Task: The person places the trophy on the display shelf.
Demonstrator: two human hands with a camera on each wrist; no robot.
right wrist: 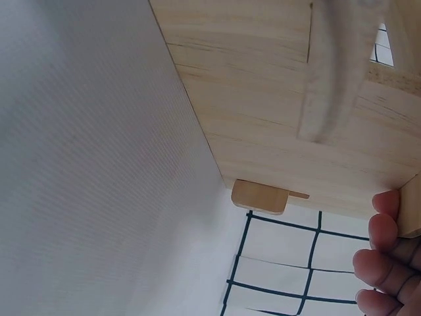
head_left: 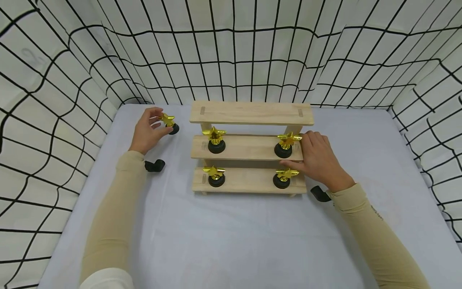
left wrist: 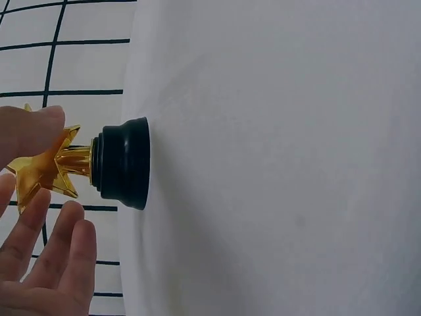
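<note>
At the table's left, my left hand [head_left: 147, 130] pinches a gold star trophy [head_left: 168, 119] with a black base. The left wrist view has the thumb on the star of this trophy [left wrist: 43, 168] and the base against or close to the white cloth; I cannot tell which. My right hand [head_left: 321, 158] grips the right end of a three-tier wooden shelf stand [head_left: 249, 147]. In the right wrist view its fingers [right wrist: 388, 280] curl at a wooden edge. Two similar trophies [head_left: 216, 146] [head_left: 283, 150] stand on the middle tier, two more [head_left: 216, 179] [head_left: 281, 182] on the bottom tier.
A white cloth [head_left: 231, 241] covers the table. Black wire grid [head_left: 234, 62] rises behind it and on both sides. Small black devices sit by each wrist, one on the left [head_left: 155, 165] and one on the right [head_left: 320, 194]. The stand's top tier [head_left: 250, 112] is bare wood.
</note>
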